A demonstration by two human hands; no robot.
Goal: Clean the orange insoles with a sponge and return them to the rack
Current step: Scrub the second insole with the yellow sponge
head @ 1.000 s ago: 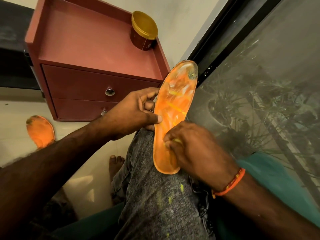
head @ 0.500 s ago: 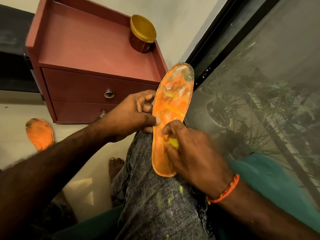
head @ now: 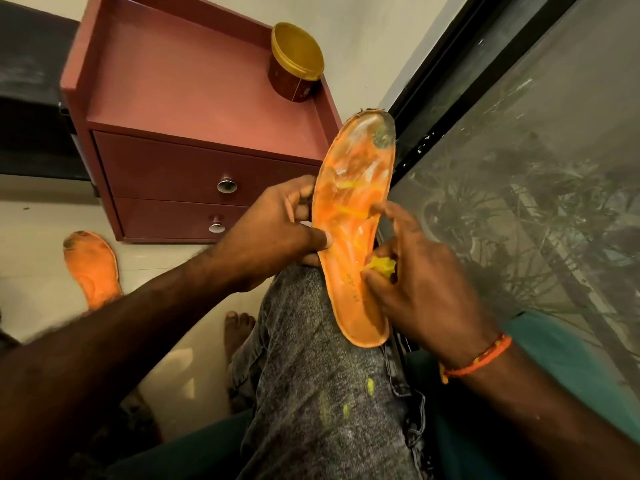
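One insole point(head: 353, 230) stands propped on the knee point(head: 311, 306), pinched at its edge by the left hand point(head: 273, 233) while the right hand point(head: 415, 282) grips the sponge point(head: 381, 264) against it mid-scrub; next, I judge, the grimy toe end above the knee needs wiping

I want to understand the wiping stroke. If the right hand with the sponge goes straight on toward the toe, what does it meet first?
Probably only more of the held insole: the right hand would reach the dark toe stain.
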